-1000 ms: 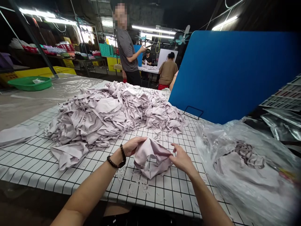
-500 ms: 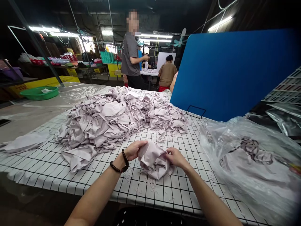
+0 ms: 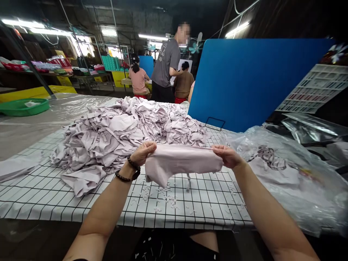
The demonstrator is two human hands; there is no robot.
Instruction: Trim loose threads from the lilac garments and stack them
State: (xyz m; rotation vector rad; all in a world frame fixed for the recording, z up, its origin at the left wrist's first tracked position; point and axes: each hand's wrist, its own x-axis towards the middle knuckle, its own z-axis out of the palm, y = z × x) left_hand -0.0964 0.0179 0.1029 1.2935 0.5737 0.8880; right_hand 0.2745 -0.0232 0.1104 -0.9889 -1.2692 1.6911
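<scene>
Stretched between my two hands is a pale lilac piece of fabric (image 3: 185, 159), held above the checked tablecloth; its exact kind of garment cannot be made out. My left hand (image 3: 144, 152), with dark beaded bracelets at the wrist, pinches its upper left corner. At the upper right corner, the fingers of my right hand (image 3: 227, 155) are closed on the cloth. The lower left part of the fabric hangs in a loose fold. Behind it rises a large heap of similar lilac fabric pieces (image 3: 108, 134). Small pale scraps (image 3: 168, 201) lie scattered on the tablecloth below.
A blue board (image 3: 252, 83) stands at the back right on a black wire stand (image 3: 214, 123). To the right lies a clear plastic bag (image 3: 312, 192) with fabric inside. A green basin (image 3: 24, 107) sits at far left. Several people are beyond the table, one standing (image 3: 167, 61).
The bunched fabric has been lifted and pulled out flat as my hands moved apart. My view has shifted to the right. The standing person now leans toward a seated one.
</scene>
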